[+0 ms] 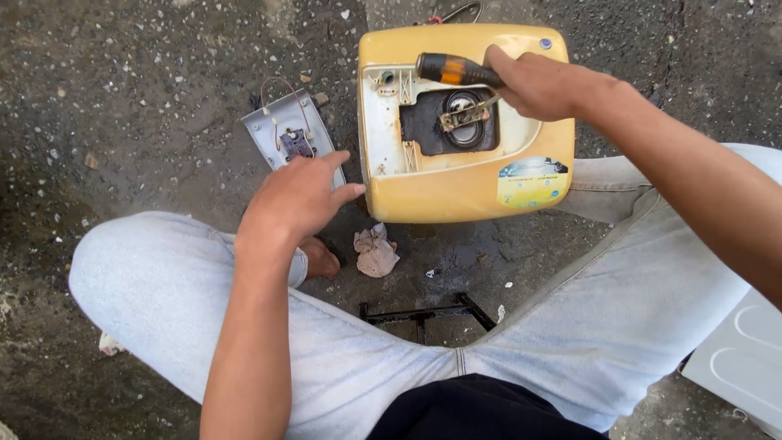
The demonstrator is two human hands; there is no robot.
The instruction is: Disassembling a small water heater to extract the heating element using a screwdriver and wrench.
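Note:
A yellow appliance housing (456,191) lies open on the dark ground, with a white inner panel and a dark round opening (464,122) in its middle. My right hand (542,81) grips a screwdriver with an orange and black handle (452,69) over that opening, beside a small metal bracket (464,116). My left hand (297,195) hovers with fingers spread just left of the housing, above the lower edge of a grey cover plate (285,130) that carries a small purple part and wires.
A crumpled rag (375,251) lies in front of the housing. A black metal frame (428,314) sits between my knees. A white panel (737,358) is at the lower right. My bare foot (319,259) rests near the rag.

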